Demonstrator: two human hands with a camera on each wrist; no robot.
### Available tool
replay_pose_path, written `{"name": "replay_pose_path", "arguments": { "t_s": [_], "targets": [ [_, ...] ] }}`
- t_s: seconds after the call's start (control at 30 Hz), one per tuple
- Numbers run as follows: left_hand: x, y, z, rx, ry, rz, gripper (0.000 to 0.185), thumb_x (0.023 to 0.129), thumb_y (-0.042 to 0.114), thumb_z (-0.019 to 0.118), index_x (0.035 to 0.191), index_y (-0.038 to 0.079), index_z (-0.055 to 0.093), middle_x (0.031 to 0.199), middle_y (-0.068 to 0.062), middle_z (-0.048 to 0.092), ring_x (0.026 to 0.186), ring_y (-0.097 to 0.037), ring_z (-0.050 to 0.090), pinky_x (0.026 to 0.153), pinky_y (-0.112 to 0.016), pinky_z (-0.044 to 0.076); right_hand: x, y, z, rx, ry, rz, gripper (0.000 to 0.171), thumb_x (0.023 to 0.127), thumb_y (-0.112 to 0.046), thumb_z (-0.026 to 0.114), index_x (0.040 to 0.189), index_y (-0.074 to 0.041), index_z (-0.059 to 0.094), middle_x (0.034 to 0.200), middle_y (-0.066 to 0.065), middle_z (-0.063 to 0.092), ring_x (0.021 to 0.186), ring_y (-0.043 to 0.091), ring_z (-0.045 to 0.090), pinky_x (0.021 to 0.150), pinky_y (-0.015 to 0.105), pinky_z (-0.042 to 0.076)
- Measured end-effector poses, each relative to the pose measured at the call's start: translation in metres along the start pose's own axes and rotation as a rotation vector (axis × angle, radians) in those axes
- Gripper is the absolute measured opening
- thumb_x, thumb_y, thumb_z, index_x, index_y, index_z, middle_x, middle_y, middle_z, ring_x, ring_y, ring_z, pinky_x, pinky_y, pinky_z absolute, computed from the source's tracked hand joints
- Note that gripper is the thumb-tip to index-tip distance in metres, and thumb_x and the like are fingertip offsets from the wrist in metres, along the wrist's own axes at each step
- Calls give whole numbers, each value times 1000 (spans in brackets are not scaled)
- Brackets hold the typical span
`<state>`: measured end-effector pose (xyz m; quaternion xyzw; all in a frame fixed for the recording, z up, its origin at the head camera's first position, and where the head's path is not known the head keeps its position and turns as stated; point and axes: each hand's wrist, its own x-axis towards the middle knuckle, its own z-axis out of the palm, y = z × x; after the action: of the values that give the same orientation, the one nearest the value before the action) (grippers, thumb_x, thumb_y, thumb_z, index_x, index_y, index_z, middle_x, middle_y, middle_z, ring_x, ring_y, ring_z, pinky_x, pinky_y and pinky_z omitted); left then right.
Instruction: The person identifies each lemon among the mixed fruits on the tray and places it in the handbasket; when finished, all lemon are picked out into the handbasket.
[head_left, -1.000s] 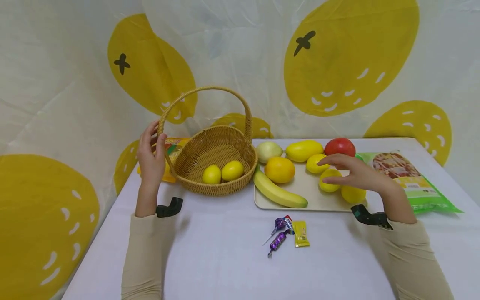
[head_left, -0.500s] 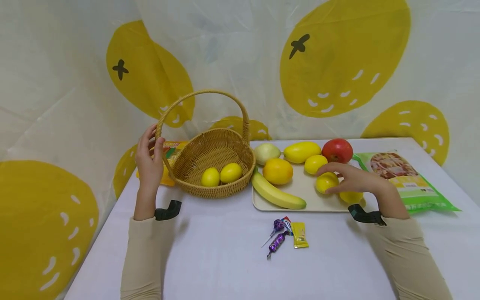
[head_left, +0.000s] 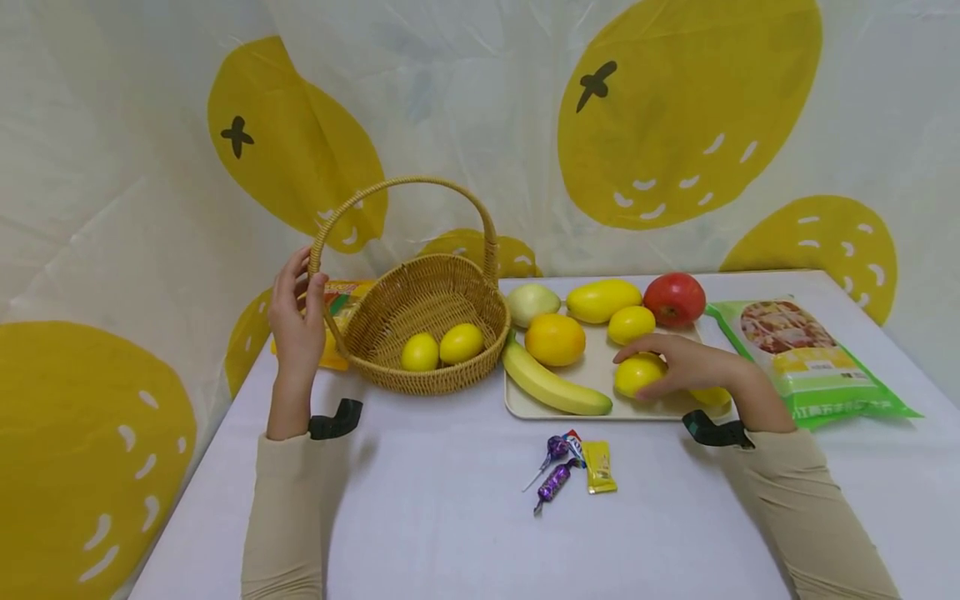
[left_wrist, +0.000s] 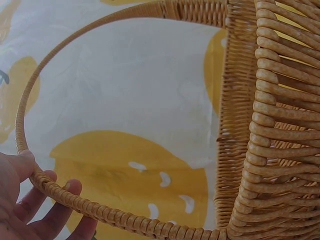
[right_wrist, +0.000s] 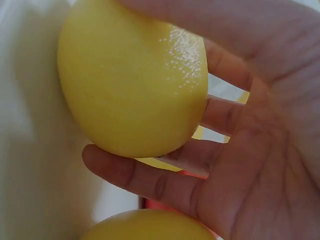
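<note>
My left hand holds the left side of the handle of a wicker basket; in the left wrist view its thumb and fingers curl round the handle. Two lemons lie inside the basket. Over the beige tray, my right hand grips a lemon between thumb and fingers. Up close in the right wrist view, that lemon sits against the fingers, with the thumb across its top. Another lemon lies just behind it, and a yellow fruit is partly hidden by the hand.
On the tray are also a banana, an orange, a pale green round item, a mango and a red fruit. A green food bag lies right, an orange packet behind the basket, wrapped candies in front.
My right hand has come down and left onto the lemon, taken hold of it and shifted it slightly left on the tray. My left hand stays on the basket handle.
</note>
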<state>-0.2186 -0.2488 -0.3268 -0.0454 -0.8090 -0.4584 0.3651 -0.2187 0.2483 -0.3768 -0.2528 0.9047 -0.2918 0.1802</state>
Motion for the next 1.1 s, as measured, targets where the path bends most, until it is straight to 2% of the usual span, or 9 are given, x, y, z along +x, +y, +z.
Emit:
{"name": "replay_pose_path", "arguments": {
  "t_s": [0.13, 0.27, 0.47, 0.7, 0.87, 1.0, 1.1],
  "targets": [
    [-1, 0, 0, 6, -1, -6, 41, 101, 26, 53, 140, 10, 53, 128, -15, 57, 104, -20, 60, 83, -17, 45, 1, -2, 1, -13, 17, -27, 54, 78, -33, 82, 124, -12, 65, 127, 12, 59, 112, 31, 49, 100, 59, 37],
    [-1, -1, -2, 4, 4, -5, 40, 101, 24, 53, 139, 10, 53, 128, -15, 57, 104, -22, 60, 87, -20, 45, 5, -8, 0, -9, 45, -86, 53, 79, -31, 82, 125, -11, 65, 126, 8, 61, 115, 30, 50, 101, 59, 38],
    [-1, -2, -2, -3, 14, -4, 39, 101, 21, 54, 138, 10, 54, 128, -14, 58, 102, -19, 59, 87, -21, 46, 22, -21, 0, -24, 88, -234, 52, 79, -28, 82, 124, -8, 65, 122, 2, 64, 107, 22, 54, 96, 46, 45],
    [0, 1, 0, 2, 4, 8, 39, 100, 18, 55, 139, 8, 53, 128, -16, 57, 107, -24, 60, 88, -18, 44, 42, -51, -1, 11, 15, -311, 49, 82, -27, 80, 125, -10, 65, 126, 4, 62, 113, 24, 53, 98, 51, 43],
    [1, 2, 1, 8, 0, 4, 41, 101, 22, 54, 139, 9, 53, 129, -15, 57, 106, -23, 60, 90, -24, 46, 59, -71, -2, 39, -12, -385, 47, 82, -25, 80, 125, -11, 65, 120, 1, 62, 104, 20, 53, 89, 40, 45],
    [1, 2, 1, 15, -2, 0, 41, 101, 22, 54, 139, 10, 53, 129, -14, 57, 106, -23, 60, 91, -31, 47, 75, -85, 2, 76, 8, -447, 49, 82, -22, 80, 126, -9, 64, 123, 1, 62, 104, 18, 52, 88, 36, 44],
    [1, 2, 1, 18, 2, -7, 40, 101, 20, 54, 139, 10, 53, 129, -14, 57, 106, -23, 60, 90, -28, 46, 88, -96, 7, 106, 62, -467, 51, 81, -21, 81, 127, -9, 63, 124, 3, 61, 105, 19, 52, 85, 38, 44]
  ]
}}
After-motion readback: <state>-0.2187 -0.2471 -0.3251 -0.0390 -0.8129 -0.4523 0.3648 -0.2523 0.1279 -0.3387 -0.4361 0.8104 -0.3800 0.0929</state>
